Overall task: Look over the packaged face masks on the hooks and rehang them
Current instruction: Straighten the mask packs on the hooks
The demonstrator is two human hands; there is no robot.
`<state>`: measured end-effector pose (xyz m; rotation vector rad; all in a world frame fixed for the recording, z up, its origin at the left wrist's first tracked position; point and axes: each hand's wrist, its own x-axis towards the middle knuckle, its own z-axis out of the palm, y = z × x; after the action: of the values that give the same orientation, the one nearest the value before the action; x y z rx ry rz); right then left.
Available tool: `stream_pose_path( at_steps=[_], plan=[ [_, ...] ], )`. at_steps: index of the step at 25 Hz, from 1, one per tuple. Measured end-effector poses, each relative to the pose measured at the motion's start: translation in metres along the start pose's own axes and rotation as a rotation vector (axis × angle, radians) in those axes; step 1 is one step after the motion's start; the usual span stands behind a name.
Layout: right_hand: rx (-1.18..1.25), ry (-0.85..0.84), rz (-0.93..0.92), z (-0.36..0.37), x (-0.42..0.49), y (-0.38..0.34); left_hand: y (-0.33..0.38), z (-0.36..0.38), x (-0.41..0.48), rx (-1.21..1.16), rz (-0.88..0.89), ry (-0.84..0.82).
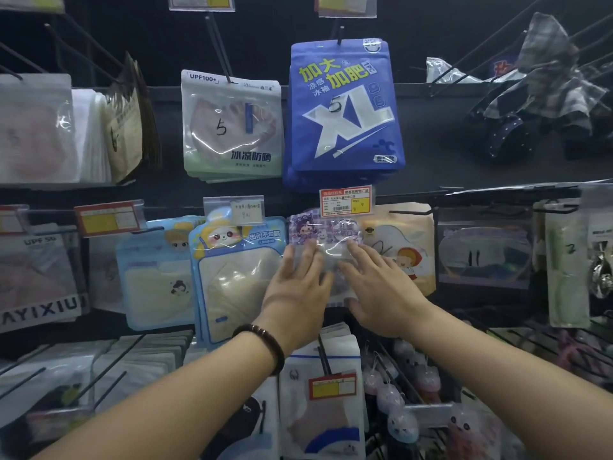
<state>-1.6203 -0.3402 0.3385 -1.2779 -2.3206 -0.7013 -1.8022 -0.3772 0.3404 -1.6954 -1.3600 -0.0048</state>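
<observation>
Step in hand: seemingly the look-over. The left hand (295, 287) and the right hand (381, 290) both lie on the purple cartoon mask pack (323, 231) in the middle row, as if flattening or steadying it where it hangs.
Next move: probably a real grip. Neither hand holds the pack yet, so lifting it off means pinching its edges and sliding it forward, clear of the price tag (345, 202) at its top edge.
Left neighbour: the blue panda mask pack (232, 260) hangs just beside the purple one, and their edges meet or overlap.
Left hand: fingers straight and slightly spread, flat on the pack's clear window. A dark bead bracelet (262, 343) is on the wrist.
Purple cartoon mask pack: hangs below the big blue XL pouch (345, 107). It has a purple checked header with a cartoon figure above a glossy, glaring window. Its lower half is hidden under the hands, and its hook cannot be seen behind the tag.
Right hand: fingers straight and fanned, resting on the pack's right side and holding nothing.
Right neighbour: the cream pack with a red-hooded girl (406, 250) is partly tucked behind the purple one.
</observation>
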Motion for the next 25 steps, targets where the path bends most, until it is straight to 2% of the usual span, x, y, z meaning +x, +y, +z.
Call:
stream_pose_path(
  at_steps=[3,6,8,13,25],
  plan=[
    [0.087,0.110,-0.012,-0.020,-0.016,-0.016,-0.014,-0.004,-0.042,-0.119,-0.033,0.121],
    [0.035,0.271,-0.116,-0.030,-0.032,-0.041,-0.044,0.008,-0.093,-0.217,-0.064,0.279],
    [-0.015,0.313,-0.178,-0.027,-0.040,-0.061,-0.064,0.026,-0.119,-0.228,-0.107,0.310],
    [-0.109,0.220,-0.245,-0.008,-0.026,-0.091,-0.091,0.056,-0.140,-0.212,-0.182,0.133],
    [-0.097,0.053,-0.118,0.017,0.027,-0.100,-0.102,0.076,-0.117,-0.286,-0.164,0.051]
  ],
)
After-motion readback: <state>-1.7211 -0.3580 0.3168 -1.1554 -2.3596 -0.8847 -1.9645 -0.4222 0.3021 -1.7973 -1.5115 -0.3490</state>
